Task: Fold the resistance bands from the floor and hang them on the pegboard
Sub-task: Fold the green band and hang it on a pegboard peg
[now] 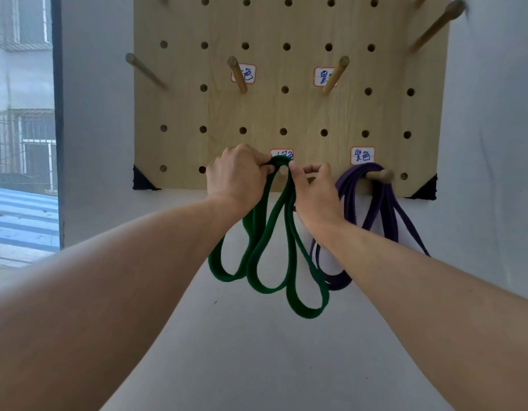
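A wooden pegboard [286, 111] hangs on the white wall. A folded green resistance band [267, 247] drapes in several loops from a low peg [282, 169] near the board's bottom middle. My left hand [237, 173] grips the top of the green band at the peg. My right hand [314, 188] pinches the band's top from the right side. A folded purple resistance band [372, 209] hangs on the peg [381, 175] to the right, partly hidden behind my right forearm.
Bare wooden pegs stick out higher up at the left [145, 69], middle [237, 74], right of middle [335, 74] and top right [434, 26]. Small handwritten labels [362, 155] mark the pegs. A window [22, 114] opens at the left.
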`<state>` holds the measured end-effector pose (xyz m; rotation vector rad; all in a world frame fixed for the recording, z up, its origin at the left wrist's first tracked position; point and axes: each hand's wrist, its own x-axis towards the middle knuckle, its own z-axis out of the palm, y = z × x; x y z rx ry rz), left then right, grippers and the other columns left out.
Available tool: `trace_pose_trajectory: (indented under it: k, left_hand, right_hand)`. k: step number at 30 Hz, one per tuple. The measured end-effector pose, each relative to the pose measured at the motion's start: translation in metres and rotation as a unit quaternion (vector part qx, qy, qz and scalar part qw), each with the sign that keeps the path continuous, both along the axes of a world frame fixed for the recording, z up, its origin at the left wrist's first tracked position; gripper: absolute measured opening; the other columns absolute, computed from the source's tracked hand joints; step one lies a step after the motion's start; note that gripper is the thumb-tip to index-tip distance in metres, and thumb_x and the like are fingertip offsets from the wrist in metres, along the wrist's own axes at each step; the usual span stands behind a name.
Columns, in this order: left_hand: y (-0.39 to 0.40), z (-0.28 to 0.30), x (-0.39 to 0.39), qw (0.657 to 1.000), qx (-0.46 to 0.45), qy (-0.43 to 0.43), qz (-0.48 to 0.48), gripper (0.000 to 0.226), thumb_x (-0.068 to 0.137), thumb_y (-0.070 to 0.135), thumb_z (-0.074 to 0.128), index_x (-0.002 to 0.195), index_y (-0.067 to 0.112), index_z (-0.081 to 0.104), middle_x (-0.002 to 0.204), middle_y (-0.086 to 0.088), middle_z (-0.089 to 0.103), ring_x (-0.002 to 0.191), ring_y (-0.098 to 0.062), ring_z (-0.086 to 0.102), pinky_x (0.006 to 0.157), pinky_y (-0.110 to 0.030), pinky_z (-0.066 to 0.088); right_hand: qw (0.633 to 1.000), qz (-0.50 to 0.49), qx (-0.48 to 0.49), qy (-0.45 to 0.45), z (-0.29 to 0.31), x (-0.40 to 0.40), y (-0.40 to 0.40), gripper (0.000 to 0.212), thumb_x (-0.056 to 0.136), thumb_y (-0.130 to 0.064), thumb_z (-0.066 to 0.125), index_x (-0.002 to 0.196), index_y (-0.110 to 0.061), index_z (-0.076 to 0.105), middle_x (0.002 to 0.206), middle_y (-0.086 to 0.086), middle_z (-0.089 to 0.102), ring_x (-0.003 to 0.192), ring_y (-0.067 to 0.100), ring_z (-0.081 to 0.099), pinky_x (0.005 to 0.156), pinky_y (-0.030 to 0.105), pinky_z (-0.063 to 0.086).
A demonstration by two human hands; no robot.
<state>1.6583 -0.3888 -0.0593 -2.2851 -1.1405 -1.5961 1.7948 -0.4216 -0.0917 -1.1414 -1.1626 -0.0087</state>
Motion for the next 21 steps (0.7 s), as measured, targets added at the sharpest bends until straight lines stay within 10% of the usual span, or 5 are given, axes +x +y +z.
trace_pose_trajectory:
  k: [17, 21]
  left_hand:
    - [0.028, 0.012, 0.024, 0.993, 0.023, 0.068, 0.094, 0.02, 0.1, 0.029, 0.054, 0.101, 0.023, 0.074, 0.085, -0.002, 0.061, 0.071, -0.025, 0.054, 0.061, -0.035, 0.035]
    - [0.028, 0.011, 0.026, 0.99, 0.047, 0.089, 0.097, 0.021, 0.1, 0.016, 0.051, 0.1, 0.018, 0.072, 0.087, -0.005, 0.063, 0.073, -0.027, 0.058, 0.064, -0.038, 0.043]
  right_hand:
    - [0.993, -0.085, -0.025, 0.081, -0.015, 0.0, 0.03, 0.026, 0.1, -0.051, 0.057, 0.099, -0.025, 0.06, 0.103, -0.002, 0.071, 0.101, 0.022, 0.066, 0.088, 0.04, 0.055]
    - [0.993, -0.043, -0.042, 0.101, -0.031, -0.013, 0.035, 0.022, 0.099, -0.044, 0.063, 0.105, -0.023, 0.059, 0.089, -0.01, 0.065, 0.078, 0.009, 0.062, 0.063, 0.024, 0.047]
